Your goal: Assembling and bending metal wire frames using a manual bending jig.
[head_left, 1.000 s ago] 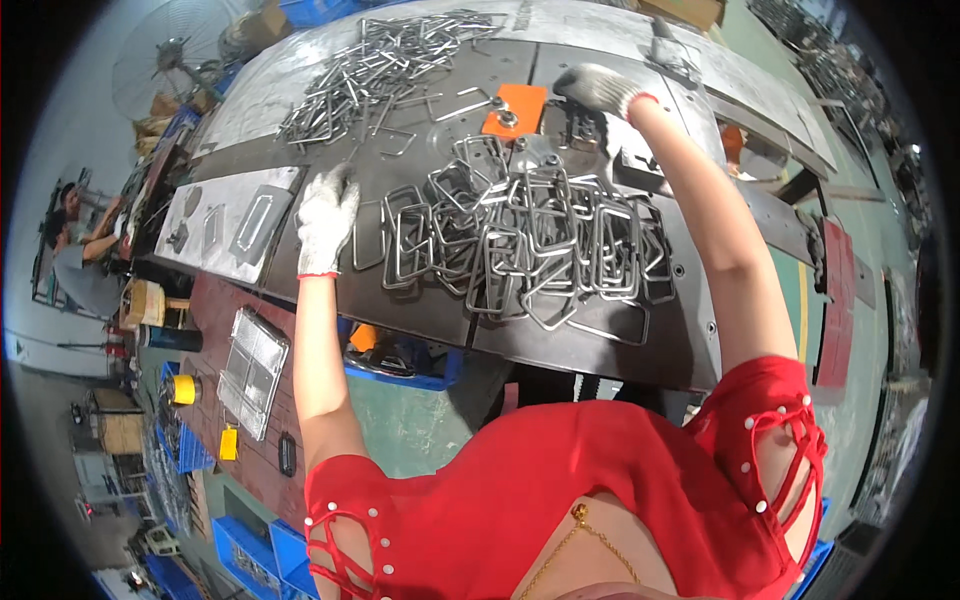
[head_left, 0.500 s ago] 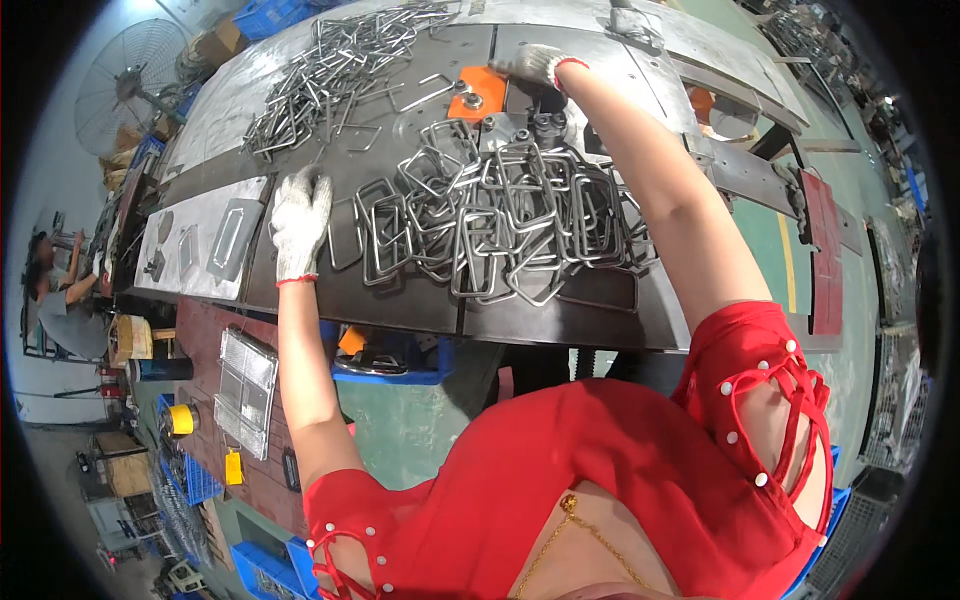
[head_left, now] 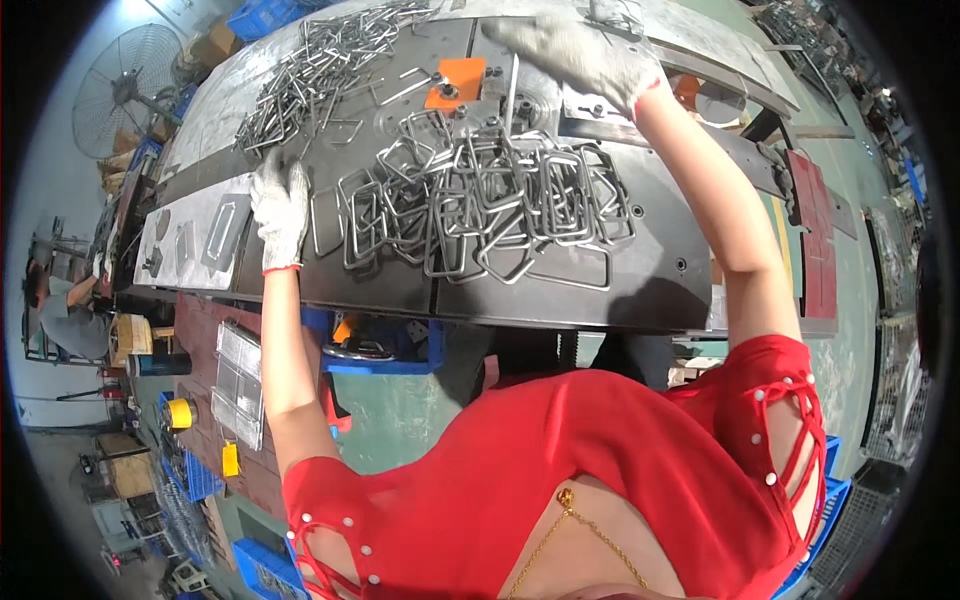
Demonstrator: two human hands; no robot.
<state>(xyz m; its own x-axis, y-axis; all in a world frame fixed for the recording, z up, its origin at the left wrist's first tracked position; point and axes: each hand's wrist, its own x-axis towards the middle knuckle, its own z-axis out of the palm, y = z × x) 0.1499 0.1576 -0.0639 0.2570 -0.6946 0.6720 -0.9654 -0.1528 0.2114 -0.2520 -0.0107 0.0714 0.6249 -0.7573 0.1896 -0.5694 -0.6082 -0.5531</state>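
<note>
The surface bears frames near its front edge; my left grip is beside them, my right grip farther back; I can't tell if either's clamped.

The dark table bears metal frames and, seemingly, bent rods.

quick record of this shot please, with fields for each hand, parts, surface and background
left hand: gloved, nearest the leftmost frame; grip unclear
right hand: gloved, above the table's far side; fingertips unclear
frames: heap of bent metal frames, mid-table
rods: pile of bent rods, far left
sheet: orange sheet, beyond the frames
surface: dark metal table
panel: pale panel bearing flat pieces, left
background: standing fan; seated co-worker, left
</note>
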